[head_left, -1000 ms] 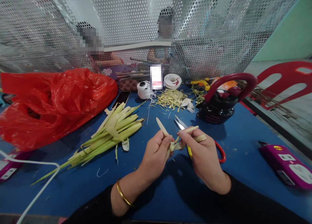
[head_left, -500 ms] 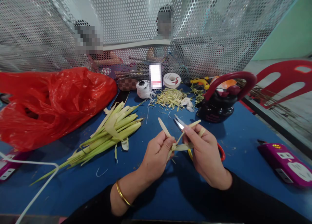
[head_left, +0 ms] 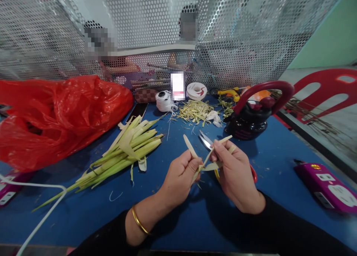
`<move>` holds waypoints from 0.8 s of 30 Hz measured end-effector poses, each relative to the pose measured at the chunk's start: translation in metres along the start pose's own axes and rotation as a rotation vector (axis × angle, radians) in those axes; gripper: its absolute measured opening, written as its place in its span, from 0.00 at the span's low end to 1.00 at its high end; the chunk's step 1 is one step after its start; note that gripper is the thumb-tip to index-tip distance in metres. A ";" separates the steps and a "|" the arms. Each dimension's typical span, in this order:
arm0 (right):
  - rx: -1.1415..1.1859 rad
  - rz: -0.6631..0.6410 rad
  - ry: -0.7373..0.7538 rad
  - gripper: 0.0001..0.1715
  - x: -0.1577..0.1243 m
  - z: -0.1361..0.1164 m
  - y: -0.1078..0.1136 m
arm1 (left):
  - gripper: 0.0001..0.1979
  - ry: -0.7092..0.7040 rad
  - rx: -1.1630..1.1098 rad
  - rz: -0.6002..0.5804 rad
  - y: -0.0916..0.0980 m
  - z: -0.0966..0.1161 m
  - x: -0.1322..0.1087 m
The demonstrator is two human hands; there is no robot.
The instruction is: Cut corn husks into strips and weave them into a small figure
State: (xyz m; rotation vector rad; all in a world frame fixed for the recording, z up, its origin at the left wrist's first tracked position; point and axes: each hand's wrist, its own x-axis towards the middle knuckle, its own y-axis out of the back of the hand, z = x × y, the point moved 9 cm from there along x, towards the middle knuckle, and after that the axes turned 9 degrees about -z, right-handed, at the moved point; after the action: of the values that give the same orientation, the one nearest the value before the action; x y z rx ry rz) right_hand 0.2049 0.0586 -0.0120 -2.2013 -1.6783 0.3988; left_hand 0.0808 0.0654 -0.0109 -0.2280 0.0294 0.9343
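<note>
My left hand (head_left: 181, 174) is closed, thumb and fingers pinching a folded pale leaf strip (head_left: 190, 146) whose rounded end sticks up. In my right hand (head_left: 235, 174), thumb and fingers grip a narrow part of the leaf strip, its end pointing up to the right. Between the hands the strips cross at a small knot-like fold. Scissors (head_left: 205, 140) with red and yellow handles lie on the table, partly hidden beneath my right hand. Left of my hands rests a bundle of long yellow-green leaves (head_left: 134, 146).
A red plastic bag (head_left: 64, 118) fills the left side. Behind are white string (head_left: 164, 101), a ribbon spool (head_left: 196, 90), leaf clippings (head_left: 195, 112) and a lit phone (head_left: 177, 86). A dark kettle (head_left: 247, 122) and purple power strip (head_left: 326, 185) stand right. People sit beyond the perforated screen.
Both hands have shifted slightly right together with the leaf strip, and the upright end leans a little more. The scissors and the leaf bundle stay in place.
</note>
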 end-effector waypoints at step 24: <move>-0.470 -0.407 -0.115 0.18 0.009 -0.005 -0.028 | 0.20 0.019 0.003 -0.037 0.001 0.001 0.003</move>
State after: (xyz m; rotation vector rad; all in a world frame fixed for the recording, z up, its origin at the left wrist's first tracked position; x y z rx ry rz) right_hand 0.1853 0.0732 0.0047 -2.0713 -2.4186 0.0212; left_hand 0.0817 0.0691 -0.0103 -0.2342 0.0437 0.8956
